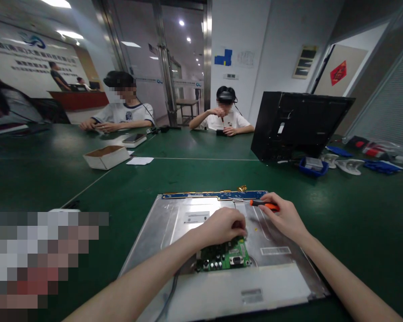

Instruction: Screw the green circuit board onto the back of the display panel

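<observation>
A flat metal display panel [278, 268] lies on the table in front of me, its back facing up. On it sits a green circuit board [225, 259], and along its far edge runs a narrow blue circuit strip [201, 195]. My right hand [285, 214] grips a screwdriver [267, 205] with an orange and black handle; its shaft points left, toward the blue strip. Over the far edge of the green board, my left hand [226, 226] is closed, fingers curled down. Whatever those fingers hold is hidden.
A black monitor [302, 125] stands at the back right, beside a blue tray [312, 167] and several gloves [383, 167]. At the left are an open cardboard box [106, 157] and white paper [140, 161]. Two people [124, 107] sit across the table.
</observation>
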Action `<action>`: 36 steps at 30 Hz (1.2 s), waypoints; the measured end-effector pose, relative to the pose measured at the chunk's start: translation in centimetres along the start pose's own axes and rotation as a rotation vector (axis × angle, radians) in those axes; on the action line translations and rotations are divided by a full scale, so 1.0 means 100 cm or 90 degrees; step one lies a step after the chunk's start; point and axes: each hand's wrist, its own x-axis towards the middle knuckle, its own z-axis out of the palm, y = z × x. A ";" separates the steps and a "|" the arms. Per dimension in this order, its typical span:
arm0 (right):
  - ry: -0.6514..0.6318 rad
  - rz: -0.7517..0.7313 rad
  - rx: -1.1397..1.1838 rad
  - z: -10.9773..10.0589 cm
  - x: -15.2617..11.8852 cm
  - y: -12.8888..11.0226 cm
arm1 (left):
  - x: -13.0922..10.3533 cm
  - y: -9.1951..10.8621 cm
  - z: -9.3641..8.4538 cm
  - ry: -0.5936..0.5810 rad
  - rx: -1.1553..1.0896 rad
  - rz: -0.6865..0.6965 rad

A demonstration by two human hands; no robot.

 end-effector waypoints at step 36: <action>-0.004 -0.027 -0.014 -0.004 0.003 -0.005 | -0.002 -0.009 -0.004 -0.021 -0.121 -0.014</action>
